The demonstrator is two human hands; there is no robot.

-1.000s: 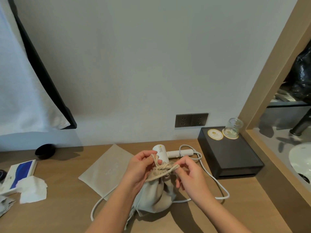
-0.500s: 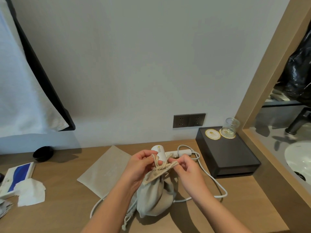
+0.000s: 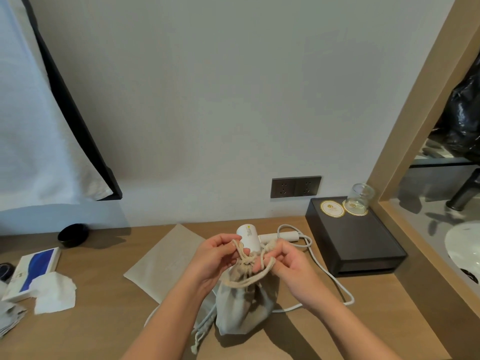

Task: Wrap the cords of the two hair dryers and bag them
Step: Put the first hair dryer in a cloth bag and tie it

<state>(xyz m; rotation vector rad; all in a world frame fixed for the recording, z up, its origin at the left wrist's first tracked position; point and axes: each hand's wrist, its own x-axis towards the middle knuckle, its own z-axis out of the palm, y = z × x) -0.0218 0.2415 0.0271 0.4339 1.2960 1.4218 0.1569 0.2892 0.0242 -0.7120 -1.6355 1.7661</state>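
Beige cloth, the drawstring bag (image 3: 242,305) stands on the wooden desk (image 3: 104,331), and I work its drawstring (image 3: 245,266) at the gathered neck. My left hand (image 3: 215,258) pinches one loop of it; my right hand (image 3: 288,263) pinches the other. Just behind the bag lies a white hair dryer (image 3: 248,236), its cord (image 3: 335,284) trailing loose to the bag's right. An empty bag (image 3: 166,263) lies flat to its left. What the bag holds I cannot tell.

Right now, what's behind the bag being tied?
Behind the full cloth bag, a white hair dryer lies on the desk, its cord unwrapped. The bag's contents are covered.
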